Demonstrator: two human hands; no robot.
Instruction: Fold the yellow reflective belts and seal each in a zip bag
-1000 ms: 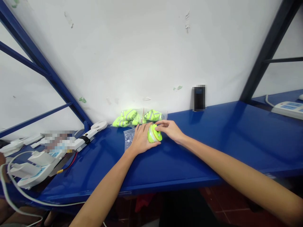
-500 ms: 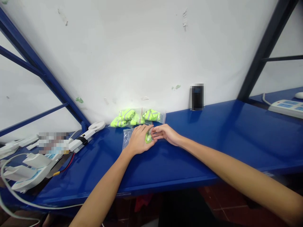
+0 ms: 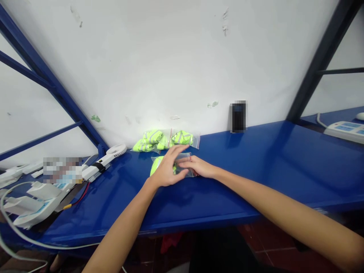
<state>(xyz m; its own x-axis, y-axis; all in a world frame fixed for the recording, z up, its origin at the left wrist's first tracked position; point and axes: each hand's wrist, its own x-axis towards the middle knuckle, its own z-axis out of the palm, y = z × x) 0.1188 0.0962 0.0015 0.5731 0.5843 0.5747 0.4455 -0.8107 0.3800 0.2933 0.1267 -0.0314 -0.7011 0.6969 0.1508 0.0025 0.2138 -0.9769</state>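
Observation:
A clear zip-lock bag with a red seal line lies on the blue table. Folded neon-yellow fabric fills its left part. My left hand arches over the bag, thumb and fingers spread apart, hiding its middle. At the seal end, my right hand has its fingers closed on the plastic, fingertips pointing left; whether some are inside the bag I cannot tell. Just behind, against the wall, lie more clear bags of neon-yellow fabric with silver-grey strips.
A white handheld fan and a white power strip with plugs and cables crowd the table's left side. A dark, blurred-out upright object leans on the wall. Another power strip is at far right. Blue metal posts flank the table.
My left hand has loosened and its fingers have spread. The bag's fabric now shows left of that hand, and its seal end extends right under my right hand, which has closed on it.

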